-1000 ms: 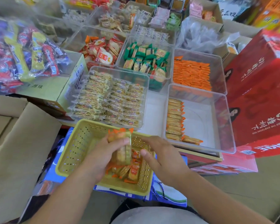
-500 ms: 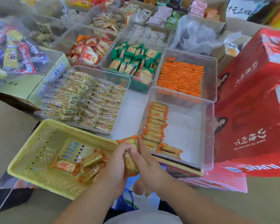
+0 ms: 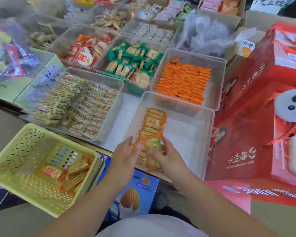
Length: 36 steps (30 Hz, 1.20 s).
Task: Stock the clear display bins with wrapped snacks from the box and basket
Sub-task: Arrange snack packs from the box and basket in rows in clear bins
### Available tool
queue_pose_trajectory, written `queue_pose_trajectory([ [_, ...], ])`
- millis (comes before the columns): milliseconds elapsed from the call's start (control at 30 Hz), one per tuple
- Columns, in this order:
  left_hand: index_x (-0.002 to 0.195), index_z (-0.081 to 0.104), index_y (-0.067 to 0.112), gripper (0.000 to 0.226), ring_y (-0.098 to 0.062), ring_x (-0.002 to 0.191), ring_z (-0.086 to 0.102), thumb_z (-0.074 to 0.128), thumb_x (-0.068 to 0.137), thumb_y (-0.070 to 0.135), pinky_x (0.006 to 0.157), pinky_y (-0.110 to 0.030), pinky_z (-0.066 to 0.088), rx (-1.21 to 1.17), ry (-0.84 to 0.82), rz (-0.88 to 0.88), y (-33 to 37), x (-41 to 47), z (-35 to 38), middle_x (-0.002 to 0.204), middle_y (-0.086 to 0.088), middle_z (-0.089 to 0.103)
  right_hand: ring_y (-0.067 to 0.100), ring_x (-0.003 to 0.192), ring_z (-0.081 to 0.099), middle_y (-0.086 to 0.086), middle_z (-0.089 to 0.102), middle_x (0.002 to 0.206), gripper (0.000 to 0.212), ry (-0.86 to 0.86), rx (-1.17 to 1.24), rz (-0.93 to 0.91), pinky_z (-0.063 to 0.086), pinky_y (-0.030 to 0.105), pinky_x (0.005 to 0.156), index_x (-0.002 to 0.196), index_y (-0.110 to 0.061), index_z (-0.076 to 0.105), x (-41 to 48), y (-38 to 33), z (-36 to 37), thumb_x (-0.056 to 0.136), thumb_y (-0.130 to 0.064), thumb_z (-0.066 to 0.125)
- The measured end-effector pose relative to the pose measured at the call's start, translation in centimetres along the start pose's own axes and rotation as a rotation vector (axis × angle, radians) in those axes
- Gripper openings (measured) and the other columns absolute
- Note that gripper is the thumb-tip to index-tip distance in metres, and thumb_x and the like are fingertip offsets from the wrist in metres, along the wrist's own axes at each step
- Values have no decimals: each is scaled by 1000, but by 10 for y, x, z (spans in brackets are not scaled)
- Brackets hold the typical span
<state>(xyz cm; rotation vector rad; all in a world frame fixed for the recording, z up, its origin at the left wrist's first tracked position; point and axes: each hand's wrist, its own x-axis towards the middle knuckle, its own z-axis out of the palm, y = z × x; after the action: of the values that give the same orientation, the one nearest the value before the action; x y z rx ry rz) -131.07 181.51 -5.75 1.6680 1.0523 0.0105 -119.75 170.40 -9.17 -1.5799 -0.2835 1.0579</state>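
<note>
Near end of cracker row [image 3: 154, 120] hidden behind left hand [image 3: 125, 154] & right hand [image 3: 168, 157]; pack [image 3: 153, 145] in right hand's pinch half covered, left's grip unclear. Red gift box [image 3: 256, 117] cut off at rt edge. Far bins [image 3: 109, 19] blurry, wrapper print unreadable.
</note>
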Motion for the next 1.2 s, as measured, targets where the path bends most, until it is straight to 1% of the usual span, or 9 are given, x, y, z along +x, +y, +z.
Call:
queue_pose_trajectory([
  [100,160,29,19,88,-26,149,26,58,92,65,120,-45,28,411,102,44,-20,15,-6,161,-5,31,7,98,68,-4,66,116,73,276,-316,4,57,43,90,145,-21,44,35,16,-34,83,-36,78],
  [267,164,13,14,103,-30,145,26,57,88,70,118,-42,29,750,57,105,-48,26,-3,162,-6,26,36,133,43,14,34,153,104,428,-798,149,45,43,102,161,-10,8,84,53,-64,87,-45,72],
  [433,163,11,14,111,-27,141,34,55,83,77,116,-39,32,868,113,117,-59,35,-8,160,-3,29,34,134,37,9,31,154,98,206,-1157,136,42,44,100,160,-15,9,102,73,-61,89,-52,67],
  [533,164,9,15,115,-28,146,30,66,82,71,118,-40,32,739,63,76,-68,37,-10,163,-3,23,30,132,41,0,41,150,96,96,-1332,128,42,45,96,155,-27,25,102,73,-62,80,-78,58],
  [633,164,0,18,119,-23,148,30,74,82,62,116,-34,35,600,16,55,-75,37,-12,165,-2,17,29,134,34,-3,37,151,83,51,-1360,164,41,48,96,152,-44,26,99,74,-65,81,-86,40],
  [767,164,-5,27,123,-19,147,33,78,80,59,108,-31,41,462,-9,30,-77,35,-11,166,0,18,30,113,47,8,24,146,59,-17,-1283,315,49,41,89,154,-53,11,97,74,-64,101,-55,38],
  [833,164,-5,30,123,-18,147,34,80,79,58,110,-32,40,359,-22,1,-76,34,-10,167,3,16,28,89,58,11,15,150,64,-105,-1213,405,51,34,75,158,-47,5,98,70,-58,105,-37,41],
  [1000,164,-2,28,118,-22,146,39,80,82,51,113,-41,43,266,-44,-36,-71,35,-8,168,2,17,23,75,58,15,4,158,84,-74,-1029,478,52,33,70,159,-37,-9,98,60,-39,101,-7,45],
  [1200,164,-3,23,117,-21,151,30,78,84,51,118,-38,37,282,-51,-43,-70,37,-8,169,-2,14,24,86,55,11,20,155,86,15,-961,377,46,31,69,160,-34,5,96,72,-34,95,-3,52],
])
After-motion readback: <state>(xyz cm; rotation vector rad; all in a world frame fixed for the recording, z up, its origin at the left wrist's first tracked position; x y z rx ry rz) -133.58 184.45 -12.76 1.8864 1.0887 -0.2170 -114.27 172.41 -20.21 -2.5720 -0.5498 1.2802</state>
